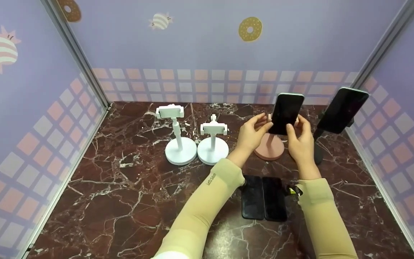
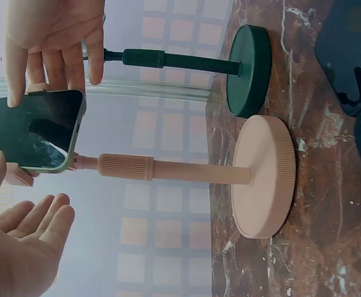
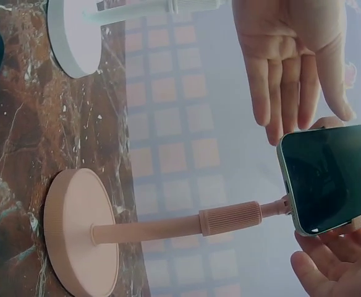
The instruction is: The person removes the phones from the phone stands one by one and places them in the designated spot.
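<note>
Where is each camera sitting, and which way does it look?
Head: worn on the head, facing forward and down at the phone atop the pink stand; left hand, right hand and sleeves show.
Left wrist: worn on the left wrist, facing that phone, picture turned sideways, green stand also in view; both hands show.
Right wrist: worn on the right wrist, also turned sideways, facing the phone, with a white stand; both hands show.
Both wrist views share the phone, pink stand and hands.
</note>
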`<state>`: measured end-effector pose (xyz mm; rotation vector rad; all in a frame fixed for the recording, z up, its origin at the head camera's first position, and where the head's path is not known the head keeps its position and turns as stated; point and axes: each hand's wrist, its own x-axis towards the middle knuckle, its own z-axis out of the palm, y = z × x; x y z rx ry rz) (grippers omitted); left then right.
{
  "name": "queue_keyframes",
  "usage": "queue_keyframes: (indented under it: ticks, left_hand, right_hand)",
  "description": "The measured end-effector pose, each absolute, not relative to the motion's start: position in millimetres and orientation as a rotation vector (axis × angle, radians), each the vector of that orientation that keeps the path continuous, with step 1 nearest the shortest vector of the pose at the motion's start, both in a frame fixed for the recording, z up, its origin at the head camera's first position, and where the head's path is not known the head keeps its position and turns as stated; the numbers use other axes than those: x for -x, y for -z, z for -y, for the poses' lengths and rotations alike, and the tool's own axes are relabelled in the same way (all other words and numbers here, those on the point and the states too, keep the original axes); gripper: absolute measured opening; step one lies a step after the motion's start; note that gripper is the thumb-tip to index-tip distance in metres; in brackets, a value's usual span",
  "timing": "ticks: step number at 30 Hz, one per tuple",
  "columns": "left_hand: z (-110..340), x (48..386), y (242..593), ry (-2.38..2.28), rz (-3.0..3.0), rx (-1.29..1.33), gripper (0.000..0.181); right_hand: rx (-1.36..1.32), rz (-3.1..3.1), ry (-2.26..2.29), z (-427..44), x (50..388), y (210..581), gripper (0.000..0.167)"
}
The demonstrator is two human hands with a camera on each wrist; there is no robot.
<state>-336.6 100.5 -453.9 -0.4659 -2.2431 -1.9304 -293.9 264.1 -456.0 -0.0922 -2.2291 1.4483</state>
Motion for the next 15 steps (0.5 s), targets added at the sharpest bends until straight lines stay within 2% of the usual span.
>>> queue_keyframes:
  ticks: [15]
  left_hand:
    - [-108, 342, 442, 1.621, 2.374, 0.502, 0.037]
  right_hand:
    - [0.078, 2.115, -1.507, -266, 307, 456, 0.039]
